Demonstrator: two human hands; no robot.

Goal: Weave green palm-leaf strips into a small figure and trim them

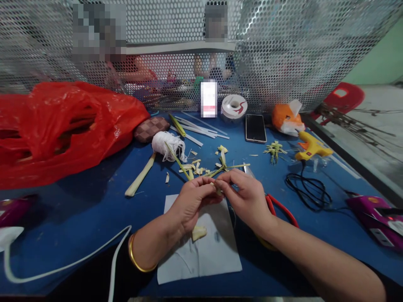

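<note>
My left hand [193, 197] and my right hand [244, 193] meet over a white paper sheet [220, 256], fingertips pinched together on a small pale green plant piece [217, 188], mostly hidden by the fingers. Thin green strips stick out beyond my hands: one long strip [176, 155] on the left, and a branching star-like stem [223, 167] just behind the fingertips. I cannot tell whether these join the pinched piece. On the paper lies a pale yellowish stalk piece [199, 233]. Red-handled scissors or pliers [285, 207] lie partly under my right forearm.
Left are a red plastic bag [69, 130], a white string ball [166, 144] and a pale stalk [141, 176]. Plant scraps [198, 167] lie behind my hands. Right are a phone [255, 128], a yellow glue gun [313, 146] and a purple power strip [376, 220]. A perforated metal screen [176, 71] stands behind.
</note>
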